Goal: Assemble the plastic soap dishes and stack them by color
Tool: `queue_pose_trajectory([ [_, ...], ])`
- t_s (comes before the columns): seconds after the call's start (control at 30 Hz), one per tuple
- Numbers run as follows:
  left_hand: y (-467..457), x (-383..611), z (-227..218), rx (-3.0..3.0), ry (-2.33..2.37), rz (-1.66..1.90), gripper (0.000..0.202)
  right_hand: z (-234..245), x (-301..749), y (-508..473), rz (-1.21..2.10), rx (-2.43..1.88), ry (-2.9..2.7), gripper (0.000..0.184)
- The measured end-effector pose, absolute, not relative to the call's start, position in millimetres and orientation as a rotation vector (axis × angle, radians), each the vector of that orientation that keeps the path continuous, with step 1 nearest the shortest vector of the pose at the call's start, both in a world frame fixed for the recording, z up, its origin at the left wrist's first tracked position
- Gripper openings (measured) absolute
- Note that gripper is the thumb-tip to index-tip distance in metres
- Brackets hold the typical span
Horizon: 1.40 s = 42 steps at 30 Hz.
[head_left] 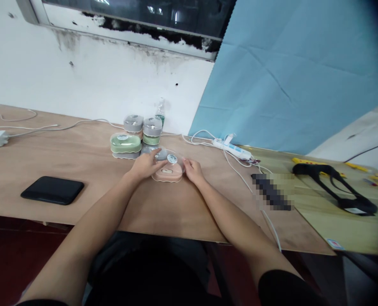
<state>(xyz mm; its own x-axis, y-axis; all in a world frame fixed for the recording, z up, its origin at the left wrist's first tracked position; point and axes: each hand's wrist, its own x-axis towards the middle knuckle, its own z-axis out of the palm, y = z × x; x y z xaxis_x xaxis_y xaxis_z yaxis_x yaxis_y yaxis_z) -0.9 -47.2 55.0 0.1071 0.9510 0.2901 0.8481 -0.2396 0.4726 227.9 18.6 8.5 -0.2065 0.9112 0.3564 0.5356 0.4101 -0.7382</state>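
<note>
On the brown bench [159,208], the left hand [146,165], fingers spread, and right hand [193,171], grip unclear, are flanking a pink oval plastic box [173,174]. Stacked green-and-grey plastic boxes [125,145] are crowding behind; a white power strip [232,149] is lying farther right.

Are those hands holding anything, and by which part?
Seemingly the pink container: left hand at its left side, right hand at its right. How firmly cannot be told.
</note>
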Motion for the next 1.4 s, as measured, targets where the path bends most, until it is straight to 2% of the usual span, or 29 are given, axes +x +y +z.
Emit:
queue_pose_trajectory([
  [0.3,-38.4,-6.3,46.7,2.188,1.935,0.629,0.056,5.1,228.6,24.3,0.468,-1.363,-2.061,0.057],
  [0.8,-38.7,-8.7,42.8,2.173,1.856,0.419,0.062,5.1,229.4,22.8,0.426,-1.347,-2.087,0.054],
  [1.4,-38.8,-12.7,45.6,2.195,1.665,0.44,0.065,5.0,231.0,23.7,0.489,-1.323,-2.048,0.053],
])
